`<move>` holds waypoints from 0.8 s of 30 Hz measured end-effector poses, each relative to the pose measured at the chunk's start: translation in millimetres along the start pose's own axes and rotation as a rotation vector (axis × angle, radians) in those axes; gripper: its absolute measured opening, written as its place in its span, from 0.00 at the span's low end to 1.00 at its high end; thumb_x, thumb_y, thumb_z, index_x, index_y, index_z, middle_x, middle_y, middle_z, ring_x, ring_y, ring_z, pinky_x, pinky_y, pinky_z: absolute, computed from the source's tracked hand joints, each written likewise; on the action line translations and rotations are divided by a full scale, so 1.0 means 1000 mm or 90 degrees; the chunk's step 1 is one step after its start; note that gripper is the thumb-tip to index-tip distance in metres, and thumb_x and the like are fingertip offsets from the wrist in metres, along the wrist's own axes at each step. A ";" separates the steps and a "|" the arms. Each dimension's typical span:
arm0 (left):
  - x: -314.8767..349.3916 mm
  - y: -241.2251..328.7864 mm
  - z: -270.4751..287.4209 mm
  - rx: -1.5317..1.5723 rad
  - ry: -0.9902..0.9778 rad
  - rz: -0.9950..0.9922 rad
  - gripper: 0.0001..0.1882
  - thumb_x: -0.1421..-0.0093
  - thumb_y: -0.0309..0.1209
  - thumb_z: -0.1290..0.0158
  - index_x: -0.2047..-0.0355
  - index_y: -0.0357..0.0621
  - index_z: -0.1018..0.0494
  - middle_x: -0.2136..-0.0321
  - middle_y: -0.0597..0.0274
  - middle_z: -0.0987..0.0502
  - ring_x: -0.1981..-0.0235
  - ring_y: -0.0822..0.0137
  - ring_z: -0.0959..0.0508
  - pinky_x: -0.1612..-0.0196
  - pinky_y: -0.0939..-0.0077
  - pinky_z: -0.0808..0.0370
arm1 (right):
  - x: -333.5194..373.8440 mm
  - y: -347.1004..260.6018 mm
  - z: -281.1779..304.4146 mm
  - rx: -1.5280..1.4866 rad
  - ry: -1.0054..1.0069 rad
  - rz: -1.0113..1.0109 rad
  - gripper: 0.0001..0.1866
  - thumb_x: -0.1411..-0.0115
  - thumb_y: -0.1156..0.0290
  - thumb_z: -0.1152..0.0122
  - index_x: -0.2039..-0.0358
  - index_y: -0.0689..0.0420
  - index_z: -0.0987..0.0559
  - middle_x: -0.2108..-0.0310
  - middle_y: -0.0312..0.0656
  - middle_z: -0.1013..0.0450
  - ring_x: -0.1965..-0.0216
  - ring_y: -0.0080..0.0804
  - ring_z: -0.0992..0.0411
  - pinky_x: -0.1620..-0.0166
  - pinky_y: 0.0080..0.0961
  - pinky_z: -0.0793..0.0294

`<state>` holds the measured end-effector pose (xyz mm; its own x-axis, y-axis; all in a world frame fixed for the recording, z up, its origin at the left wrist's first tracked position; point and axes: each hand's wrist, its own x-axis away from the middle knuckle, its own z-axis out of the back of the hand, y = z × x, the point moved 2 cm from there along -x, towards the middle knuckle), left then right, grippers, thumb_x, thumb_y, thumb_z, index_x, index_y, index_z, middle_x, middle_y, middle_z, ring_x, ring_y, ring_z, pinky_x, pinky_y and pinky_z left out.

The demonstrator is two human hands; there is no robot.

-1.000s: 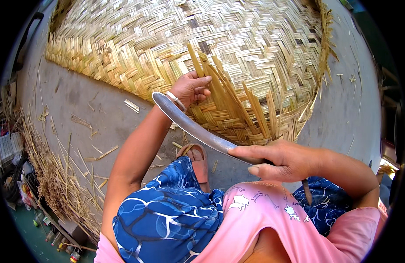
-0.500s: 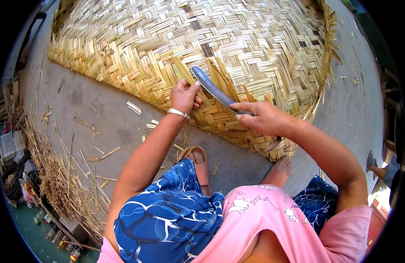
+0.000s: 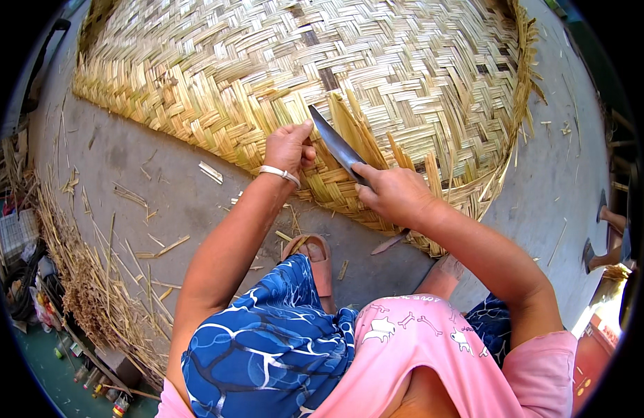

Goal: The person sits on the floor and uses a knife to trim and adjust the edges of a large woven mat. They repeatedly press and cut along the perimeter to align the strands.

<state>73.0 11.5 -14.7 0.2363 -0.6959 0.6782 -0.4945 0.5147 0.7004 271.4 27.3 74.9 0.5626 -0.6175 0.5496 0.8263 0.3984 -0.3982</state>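
Observation:
A large woven mat [image 3: 405, 70] of split pale strips spreads ahead of me, its near edge running diagonally with several loose strip ends [image 3: 351, 125] standing up. My right hand [image 3: 398, 194] grips a curved, pointed dark metal blade-like tool [image 3: 336, 145], its tip up and to the left over the mat. A brown pointed piece [image 3: 390, 242] sticks out below that hand; whether it belongs to the tool I cannot tell. My left hand [image 3: 288, 148], a white bracelet at its wrist, is closed in a pinch by the mat's edge, left of the tool. What it pinches is hidden.
Cut strip scraps [image 3: 165, 247] litter the grey floor [image 3: 176, 202]. Dry stalks [image 3: 92, 279] lie in a heap at left, beside bottles [image 3: 119, 405] and cables. My sandalled foot [image 3: 315, 261] is near the mat edge. Another person's feet [image 3: 593, 258] show at far right.
My right hand has shifted left and turned the tool, showing a narrower, sharper profile. The left hand has moved slightly left. The brown pointed piece has swung left, clear of the mat edge.

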 end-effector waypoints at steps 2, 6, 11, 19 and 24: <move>0.007 0.003 -0.007 0.006 -0.004 0.055 0.09 0.40 0.35 0.44 0.74 0.48 0.30 0.86 0.72 0.32 0.89 0.78 0.31 0.88 0.83 0.35 | -0.007 0.003 -0.007 0.026 0.024 0.002 0.24 0.40 0.57 0.48 0.44 0.48 0.29 0.74 0.53 0.24 0.71 0.51 0.25 0.64 0.46 0.27; -0.003 -0.005 -0.008 0.001 0.023 0.142 0.10 0.40 0.33 0.45 0.76 0.48 0.32 0.87 0.71 0.32 0.90 0.77 0.31 0.88 0.83 0.34 | -0.012 0.002 -0.009 0.051 0.057 0.010 0.18 0.41 0.59 0.50 0.52 0.50 0.26 0.75 0.50 0.24 0.71 0.50 0.24 0.67 0.47 0.26; -0.019 0.010 -0.009 -0.174 0.036 0.089 0.14 0.42 0.40 0.41 0.74 0.43 0.29 0.84 0.66 0.27 0.87 0.74 0.27 0.86 0.80 0.29 | -0.014 0.003 -0.009 0.056 0.070 0.033 0.18 0.42 0.60 0.50 0.52 0.50 0.26 0.75 0.50 0.24 0.71 0.49 0.24 0.67 0.46 0.25; -0.011 -0.006 0.004 -0.641 0.003 -0.234 0.23 0.51 0.47 0.34 0.82 0.39 0.28 0.87 0.61 0.27 0.85 0.71 0.27 0.82 0.73 0.31 | -0.008 -0.001 -0.012 0.098 0.058 0.025 0.21 0.41 0.61 0.49 0.48 0.51 0.29 0.76 0.51 0.24 0.72 0.50 0.24 0.68 0.46 0.25; -0.007 -0.003 0.001 -0.796 0.070 -0.311 0.22 0.52 0.48 0.35 0.79 0.40 0.27 0.85 0.56 0.27 0.83 0.65 0.26 0.77 0.67 0.30 | 0.042 0.004 0.011 0.127 -0.097 0.022 0.23 0.42 0.61 0.48 0.45 0.52 0.31 0.78 0.52 0.25 0.74 0.51 0.25 0.69 0.46 0.26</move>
<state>72.2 14.3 -21.2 0.2622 -0.9250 0.2750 0.7336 0.3762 0.5660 298.7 10.1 104.2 0.5758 -0.4983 0.6482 0.7870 0.5525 -0.2744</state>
